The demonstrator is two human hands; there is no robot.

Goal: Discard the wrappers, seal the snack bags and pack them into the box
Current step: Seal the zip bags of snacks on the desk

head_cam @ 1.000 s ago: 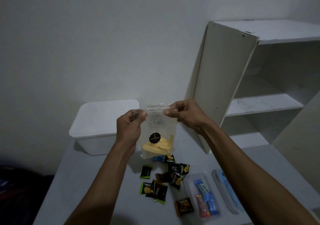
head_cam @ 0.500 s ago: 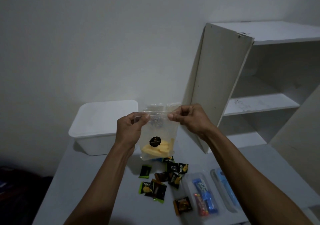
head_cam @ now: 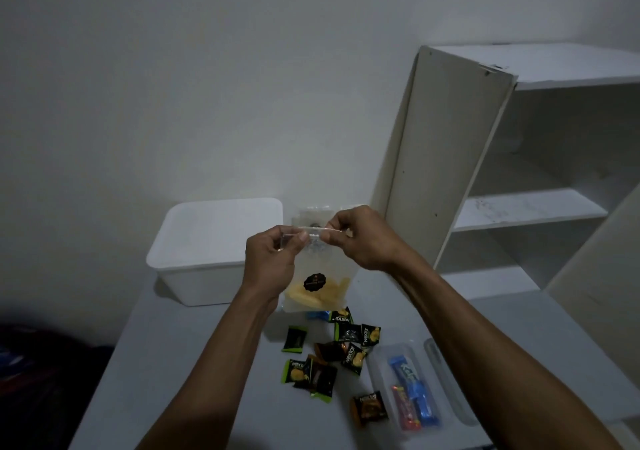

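Two hands are in view, the left hand (head_cam: pixel 268 266) and the right hand (head_cam: pixel 363 238). There is one clear snack bag (head_cam: pixel 317 276) with a single black sticker. One white box (head_cam: pixel 214 252) stands on the one table (head_cam: pixel 173 363). Roughly ten small dark snack packets (head_cam: pixel 341 356) lie scattered, some overlapping. One clear tray (head_cam: pixel 401 383) holds two bars. One shelf unit (head_cam: pixel 519 172) stands at right.

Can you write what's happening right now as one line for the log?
step: sealing | left hand + right hand: pinching bag top | bag: above table | box: lid on
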